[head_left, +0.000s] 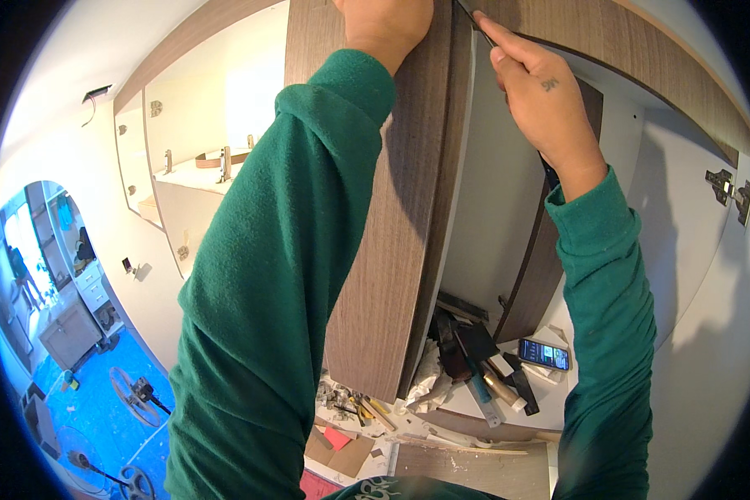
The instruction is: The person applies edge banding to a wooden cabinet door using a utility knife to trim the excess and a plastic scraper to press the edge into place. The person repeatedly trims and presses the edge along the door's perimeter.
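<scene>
My left hand (383, 25) is raised at the top of a wood-grain cabinet panel (367, 300); its fingers are cut off by the upper edge. Just right of it, my right hand (550, 125) grips a thin dark tool (483, 29), index finger laid along it, at the panel's upper edge beside a wood-grain top rail (650, 50). Behind my right hand is an open white cabinet interior (496, 208) with a dark board (533, 258) standing inside. A metal hinge (729, 187) is fixed on the right.
Below lie a phone (544, 354), assorted tools (500, 387), small hardware (346, 400), cardboard (337, 454) and offcuts. An open white cupboard with hinges (183, 133) is at left. Beyond an archway are blue floor covering (108, 383), cabinets (67, 333) and wheeled metal stands (137, 392).
</scene>
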A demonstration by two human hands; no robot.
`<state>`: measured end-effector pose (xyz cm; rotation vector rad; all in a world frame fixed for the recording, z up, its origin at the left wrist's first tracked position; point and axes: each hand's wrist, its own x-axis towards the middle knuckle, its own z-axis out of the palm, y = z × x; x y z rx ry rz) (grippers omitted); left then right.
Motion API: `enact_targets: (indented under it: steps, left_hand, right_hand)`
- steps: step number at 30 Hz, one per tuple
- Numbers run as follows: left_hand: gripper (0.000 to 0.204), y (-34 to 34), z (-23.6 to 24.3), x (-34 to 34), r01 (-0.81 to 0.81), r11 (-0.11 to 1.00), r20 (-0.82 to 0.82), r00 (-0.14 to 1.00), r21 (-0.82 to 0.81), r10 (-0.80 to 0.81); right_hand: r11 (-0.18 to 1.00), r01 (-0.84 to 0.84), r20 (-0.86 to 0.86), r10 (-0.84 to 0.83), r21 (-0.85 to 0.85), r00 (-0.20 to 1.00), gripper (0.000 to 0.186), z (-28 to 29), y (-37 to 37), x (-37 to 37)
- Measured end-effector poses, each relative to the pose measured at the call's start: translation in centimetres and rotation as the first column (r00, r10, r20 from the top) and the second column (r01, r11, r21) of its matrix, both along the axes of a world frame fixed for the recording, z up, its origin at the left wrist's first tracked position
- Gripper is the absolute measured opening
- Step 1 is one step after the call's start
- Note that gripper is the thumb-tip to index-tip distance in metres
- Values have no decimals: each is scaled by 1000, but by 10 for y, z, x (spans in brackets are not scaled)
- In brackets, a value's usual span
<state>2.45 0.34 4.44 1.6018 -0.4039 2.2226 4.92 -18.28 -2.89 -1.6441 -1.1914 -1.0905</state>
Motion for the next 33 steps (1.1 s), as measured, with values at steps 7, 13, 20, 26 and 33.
enact_targets:
  steps: [7,13,20,26,33]
  left_hand:
    - [65,3,4,5,-10,999,13,1000,-32,10]
    - [64,2,-1,7,-80,997,67,994,-10,81]
    - [52,-8,-13,-4,-59,987,98,994,148,45]
    - [52,-6,-8,0,1,986,85,996,167,-15]
    - [60,-1,-5,1,11,993,77,997,117,-20]
  right_hand:
    - [996,92,62,-90,-24,994,40,1,-8,1]
    - [990,137,69,-138,15,988,42,-23,-12,-4]
    - [998,59,61,-61,29,996,45,-56,-30,7]
    - [1000,6,1,-6,18,1000,41,-23,-35,4]
    - [999,2,4,-1,-53,1000,40,2,-16,5]
